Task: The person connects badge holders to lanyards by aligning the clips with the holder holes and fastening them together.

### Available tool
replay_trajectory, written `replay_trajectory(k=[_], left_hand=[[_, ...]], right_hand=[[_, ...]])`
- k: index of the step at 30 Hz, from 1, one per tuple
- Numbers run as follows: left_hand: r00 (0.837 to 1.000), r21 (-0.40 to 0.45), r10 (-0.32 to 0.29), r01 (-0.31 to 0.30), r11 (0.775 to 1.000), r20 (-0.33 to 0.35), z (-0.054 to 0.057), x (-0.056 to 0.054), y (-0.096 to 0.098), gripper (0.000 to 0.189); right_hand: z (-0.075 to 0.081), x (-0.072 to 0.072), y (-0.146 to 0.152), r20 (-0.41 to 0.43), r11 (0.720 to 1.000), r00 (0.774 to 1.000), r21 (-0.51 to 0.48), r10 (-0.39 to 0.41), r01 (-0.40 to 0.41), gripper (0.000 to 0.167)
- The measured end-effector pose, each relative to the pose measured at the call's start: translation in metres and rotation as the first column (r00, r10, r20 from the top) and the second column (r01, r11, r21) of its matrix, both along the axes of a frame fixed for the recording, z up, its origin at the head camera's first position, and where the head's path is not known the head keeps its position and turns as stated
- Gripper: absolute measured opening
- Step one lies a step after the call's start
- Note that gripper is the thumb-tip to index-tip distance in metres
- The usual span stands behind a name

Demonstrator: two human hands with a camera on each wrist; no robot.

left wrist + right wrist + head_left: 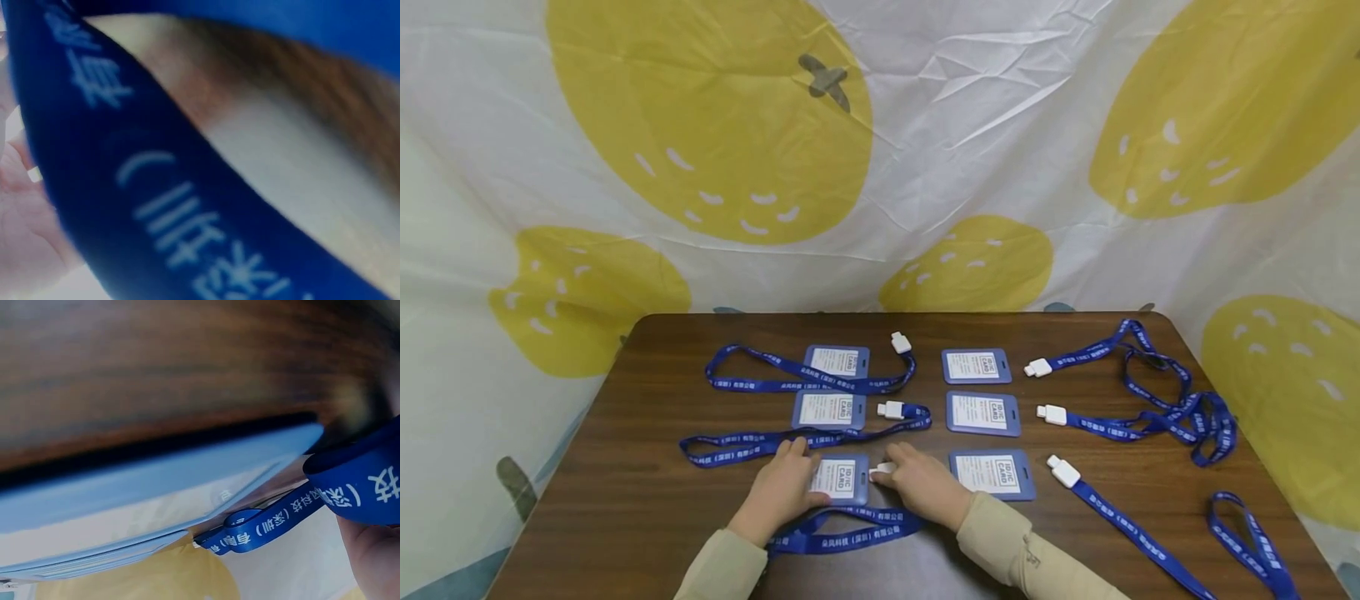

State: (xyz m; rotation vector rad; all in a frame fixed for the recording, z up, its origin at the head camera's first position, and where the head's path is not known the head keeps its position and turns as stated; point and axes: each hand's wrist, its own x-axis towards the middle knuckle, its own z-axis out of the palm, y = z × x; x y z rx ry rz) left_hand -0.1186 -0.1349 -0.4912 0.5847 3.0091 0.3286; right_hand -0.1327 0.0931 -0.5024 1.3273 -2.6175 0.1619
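In the head view my left hand (781, 487) holds the left side of a blue-framed ID badge holder (842, 481) lying at the front of the left column. My right hand (928, 485) pinches the white clip (883, 472) of a lanyard at the holder's right, slotted end. That lanyard's blue strap (857, 540) lies looped in front of the holder. Close up in the left wrist view, a blue strap (119, 144) crosses before part of the left hand (28, 231). A strap (369, 478) covers part of the right hand (378, 553) in the right wrist view.
Behind lie two more holders (831, 410) with lanyards across or beside them. A column of three holders (982, 413) lies right of centre. Further right are lanyards with white clips (1054, 414) and a loose strap (1251, 542). A fruit-print cloth (925, 167) hangs behind the table (625, 500).
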Motion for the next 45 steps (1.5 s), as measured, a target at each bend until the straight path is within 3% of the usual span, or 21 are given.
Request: replay_trajectory(k=[12, 26, 45], left_hand=[[1.000, 0.008, -0.002, 0.002, 1.000, 0.001, -0.0013, 0.0000, 0.0002, 0.058], [1.000, -0.040, 0.015, -0.015, 0.999, 0.023, -0.0002, 0.0013, 0.0039, 0.060], [1.000, -0.010, 0.014, -0.014, 1.000, -0.015, -0.0053, 0.0038, 0.0098, 0.059]], right_hand=[[0.0010, -0.0017, -0.0037, 0.001, 1.000, 1.000, 0.025, 0.009, -0.009, 0.021], [0.0022, -0.0019, -0.0056, -0.013, 0.999, 0.999, 0.015, 0.030, -0.029, 0.020], [0.0009, -0.0053, -0.0062, 0.022, 0.998, 0.999, 0.031, 0.047, -0.048, 0.028]])
